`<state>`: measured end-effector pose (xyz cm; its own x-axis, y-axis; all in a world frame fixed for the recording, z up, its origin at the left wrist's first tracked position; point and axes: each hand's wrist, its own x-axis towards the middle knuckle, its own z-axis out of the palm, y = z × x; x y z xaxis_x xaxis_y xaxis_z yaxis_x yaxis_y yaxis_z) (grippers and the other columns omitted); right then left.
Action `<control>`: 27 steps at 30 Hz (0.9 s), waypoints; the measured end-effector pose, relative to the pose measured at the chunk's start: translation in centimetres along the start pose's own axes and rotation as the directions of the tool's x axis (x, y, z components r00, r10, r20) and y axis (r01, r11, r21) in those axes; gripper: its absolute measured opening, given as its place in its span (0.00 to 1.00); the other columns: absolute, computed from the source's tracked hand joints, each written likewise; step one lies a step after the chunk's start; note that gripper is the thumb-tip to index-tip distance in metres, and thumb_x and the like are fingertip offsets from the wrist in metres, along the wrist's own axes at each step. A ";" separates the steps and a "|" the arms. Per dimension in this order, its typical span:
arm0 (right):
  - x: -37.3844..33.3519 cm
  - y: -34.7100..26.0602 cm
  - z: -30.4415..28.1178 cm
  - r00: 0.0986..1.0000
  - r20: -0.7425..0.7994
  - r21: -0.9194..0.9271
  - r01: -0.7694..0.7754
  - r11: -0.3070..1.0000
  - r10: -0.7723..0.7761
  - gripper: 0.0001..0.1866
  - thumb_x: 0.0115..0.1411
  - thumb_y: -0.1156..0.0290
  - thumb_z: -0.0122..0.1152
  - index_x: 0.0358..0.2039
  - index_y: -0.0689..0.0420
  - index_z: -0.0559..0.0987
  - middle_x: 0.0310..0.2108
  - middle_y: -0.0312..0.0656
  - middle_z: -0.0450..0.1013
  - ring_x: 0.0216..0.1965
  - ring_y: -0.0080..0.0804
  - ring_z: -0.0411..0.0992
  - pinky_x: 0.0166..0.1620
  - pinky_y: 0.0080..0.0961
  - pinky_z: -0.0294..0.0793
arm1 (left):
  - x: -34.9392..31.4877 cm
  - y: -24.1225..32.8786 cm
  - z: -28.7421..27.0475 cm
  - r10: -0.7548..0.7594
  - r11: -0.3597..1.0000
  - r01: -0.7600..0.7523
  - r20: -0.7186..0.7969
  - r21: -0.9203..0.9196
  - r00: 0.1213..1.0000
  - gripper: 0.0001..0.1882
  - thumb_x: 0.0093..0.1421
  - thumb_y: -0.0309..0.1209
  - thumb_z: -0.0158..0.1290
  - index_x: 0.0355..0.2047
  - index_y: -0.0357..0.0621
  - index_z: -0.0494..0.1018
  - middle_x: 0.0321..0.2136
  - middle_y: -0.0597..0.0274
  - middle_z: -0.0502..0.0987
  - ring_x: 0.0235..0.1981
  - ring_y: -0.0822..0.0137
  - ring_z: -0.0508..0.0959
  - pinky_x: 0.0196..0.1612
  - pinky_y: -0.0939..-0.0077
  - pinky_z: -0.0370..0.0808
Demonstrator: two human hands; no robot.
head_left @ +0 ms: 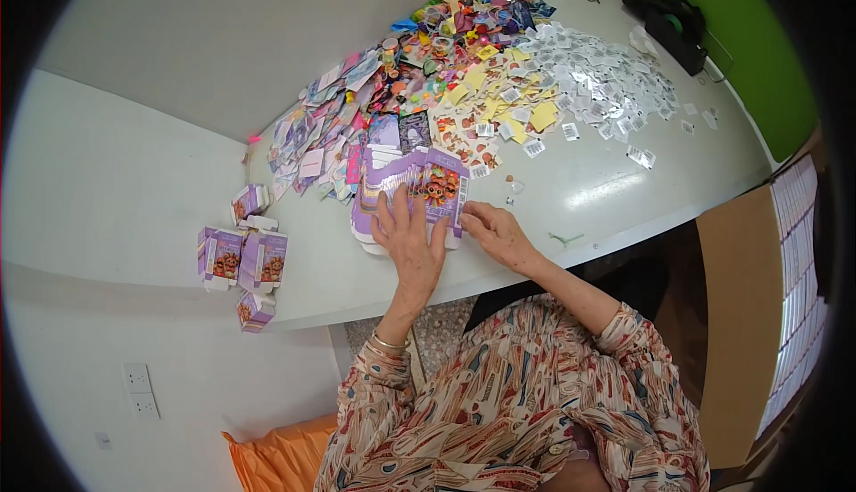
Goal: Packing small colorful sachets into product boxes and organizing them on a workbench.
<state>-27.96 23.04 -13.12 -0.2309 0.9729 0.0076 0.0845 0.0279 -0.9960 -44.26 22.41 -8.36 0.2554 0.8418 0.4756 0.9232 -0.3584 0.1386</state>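
Folded purple boxes stand at the counter left edge. Left hand lies flat, fingers spread, pressing a stack of flat purple cartons near the front edge. Right hand rests just beside, fingers curled at the stack's right corner. Behind: a colourful scrap heap, then white tags.
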 end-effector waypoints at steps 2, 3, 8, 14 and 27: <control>0.1 0.5 -0.1 1.000 0.014 0.029 -0.028 0.999 0.028 0.18 0.65 0.63 0.50 0.45 0.67 0.73 0.32 0.38 0.74 0.33 0.19 0.69 0.37 0.19 0.70 | 0.3 1.1 -0.5 0.020 0.998 -0.021 0.010 0.053 1.000 0.26 0.54 0.35 0.58 0.49 0.34 0.66 0.58 0.47 0.60 0.61 0.41 0.54 0.57 0.39 0.47; 0.2 0.8 0.0 0.998 0.030 0.056 -0.061 0.997 0.060 0.19 0.65 0.63 0.49 0.46 0.67 0.73 0.34 0.38 0.74 0.35 0.19 0.69 0.39 0.19 0.70 | 0.3 1.5 -0.7 0.036 0.994 -0.038 0.024 0.103 0.999 0.26 0.53 0.34 0.57 0.50 0.35 0.66 0.58 0.47 0.60 0.61 0.41 0.54 0.57 0.39 0.48; 0.2 1.9 0.9 0.997 -0.079 0.155 0.024 0.988 -0.012 0.19 0.63 0.59 0.51 0.37 0.64 0.75 0.22 0.45 0.70 0.24 0.25 0.65 0.29 0.29 0.64 | -0.2 2.1 -0.5 0.095 0.985 -0.092 -0.014 0.144 0.995 0.24 0.54 0.32 0.56 0.50 0.36 0.67 0.56 0.49 0.63 0.60 0.44 0.56 0.57 0.42 0.49; 0.0 0.0 0.4 0.990 -0.050 0.290 -0.115 0.950 0.135 0.25 0.61 0.55 0.57 0.44 0.67 0.72 0.32 0.43 0.73 0.32 0.24 0.69 0.37 0.24 0.70 | 0.2 1.8 -1.0 -0.110 0.971 0.116 0.036 -0.208 0.993 0.17 0.56 0.23 0.54 0.47 0.38 0.70 0.39 0.55 0.76 0.43 0.63 0.73 0.46 0.68 0.67; -0.3 -2.9 -3.7 0.945 -0.230 0.235 -0.177 0.956 0.231 0.39 0.46 0.54 0.73 0.49 0.66 0.65 0.42 0.44 0.72 0.42 0.28 0.71 0.45 0.24 0.73 | -0.7 6.9 0.4 -0.241 0.572 0.270 0.156 -0.775 0.958 0.07 0.58 0.21 0.54 0.38 0.34 0.72 0.28 0.58 0.77 0.29 0.72 0.78 0.34 0.80 0.74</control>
<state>-24.53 23.53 -9.95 0.0242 0.9789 -0.2028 -0.1066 -0.1992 -0.9741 -37.92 19.46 -8.10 0.0671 0.9555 0.2871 0.3746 -0.2908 0.8804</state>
